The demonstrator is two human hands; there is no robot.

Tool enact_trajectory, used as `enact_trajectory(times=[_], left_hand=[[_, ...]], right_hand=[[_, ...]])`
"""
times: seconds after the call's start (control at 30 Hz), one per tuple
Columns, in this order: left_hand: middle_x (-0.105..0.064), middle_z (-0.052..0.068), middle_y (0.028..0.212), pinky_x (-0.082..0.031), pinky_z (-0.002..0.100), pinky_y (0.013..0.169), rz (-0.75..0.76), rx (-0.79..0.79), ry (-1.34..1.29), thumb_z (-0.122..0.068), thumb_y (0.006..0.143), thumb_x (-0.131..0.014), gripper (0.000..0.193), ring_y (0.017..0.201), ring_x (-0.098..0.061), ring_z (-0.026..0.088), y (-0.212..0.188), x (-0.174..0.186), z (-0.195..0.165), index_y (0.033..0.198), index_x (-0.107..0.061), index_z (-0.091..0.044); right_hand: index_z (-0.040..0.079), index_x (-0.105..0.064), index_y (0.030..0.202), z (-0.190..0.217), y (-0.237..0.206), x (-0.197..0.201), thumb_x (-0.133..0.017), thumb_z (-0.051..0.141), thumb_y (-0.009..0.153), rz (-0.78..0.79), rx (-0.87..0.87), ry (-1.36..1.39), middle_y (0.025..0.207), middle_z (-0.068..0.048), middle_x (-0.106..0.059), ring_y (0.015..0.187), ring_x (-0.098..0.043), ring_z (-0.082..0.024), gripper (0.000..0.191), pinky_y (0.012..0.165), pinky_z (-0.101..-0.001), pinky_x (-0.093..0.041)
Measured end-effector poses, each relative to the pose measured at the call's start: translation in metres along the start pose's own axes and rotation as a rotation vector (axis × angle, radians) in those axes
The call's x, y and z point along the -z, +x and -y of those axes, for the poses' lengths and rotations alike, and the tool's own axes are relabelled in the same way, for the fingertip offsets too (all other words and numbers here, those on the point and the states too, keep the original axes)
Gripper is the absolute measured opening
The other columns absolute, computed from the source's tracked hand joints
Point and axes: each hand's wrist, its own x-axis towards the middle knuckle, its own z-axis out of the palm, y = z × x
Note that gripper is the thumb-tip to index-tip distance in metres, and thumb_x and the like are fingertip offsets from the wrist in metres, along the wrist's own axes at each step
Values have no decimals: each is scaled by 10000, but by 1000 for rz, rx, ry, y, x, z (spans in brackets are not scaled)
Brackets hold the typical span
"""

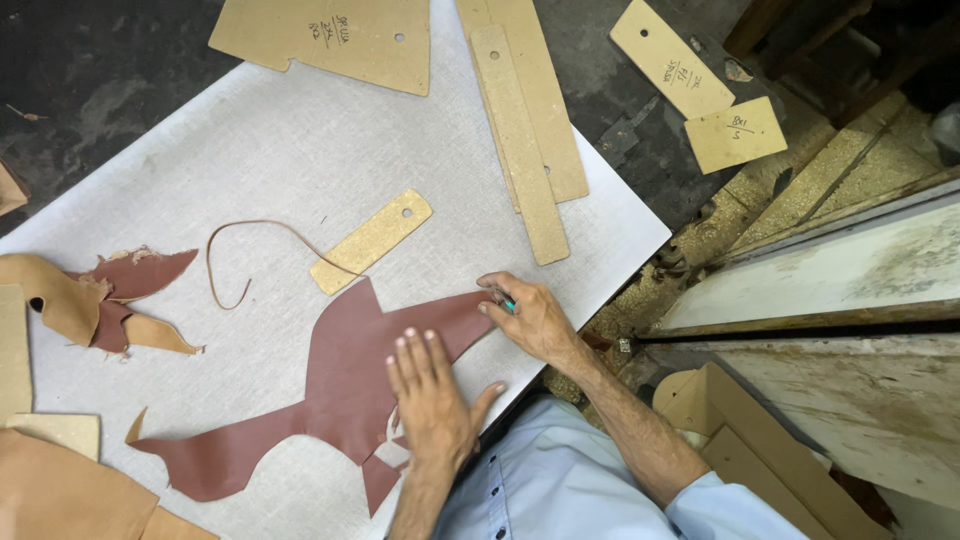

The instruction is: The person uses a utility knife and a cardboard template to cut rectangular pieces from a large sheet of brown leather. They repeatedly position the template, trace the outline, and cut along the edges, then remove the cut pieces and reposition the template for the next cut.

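A dark red-brown leather piece (340,390), cut to an irregular shape, lies on the pale grey cutting board (300,160). My left hand (432,392) lies flat on it, fingers together, pressing it down near its lower right part. My right hand (528,316) rests at the leather's upper right tip and is closed around a small cutting tool with a teal handle (507,302). A small cardboard template with a hole (372,240) lies just above the leather.
Long cardboard strips (525,120) and a large template (330,35) lie at the board's far side. A thin leather strip (250,240) curls in the middle, leather scraps (110,295) lie left, tan leather (60,495) sits at bottom left. More templates (700,90) lie on the dark floor.
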Motion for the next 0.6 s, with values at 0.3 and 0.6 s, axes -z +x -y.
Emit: enact_trajectory(times=[0.3,0.6], left_hand=[[-245,211,1683,-126,552,1308,-19,-95,-43,-812,815,-595,1167,1583,-166,385,29,-26,-5,1591,-302,8],[-234,216,1683,-118,600,1287,-220,310,48,-760,865,-597,1122,1561,-179,428,-34,26,121,1605,-266,15]], right_hand=[[6,-614,1356,-2,-15,-18,-704,190,974,-278,260,-124,1387,-211,-623,1174,-667,-332,433,921,-400,-602],[-43,-576,1419,18,-29,-39,-806,222,899,-172,423,-259,1608,-264,-471,1401,-557,-398,628,1009,-425,-556]])
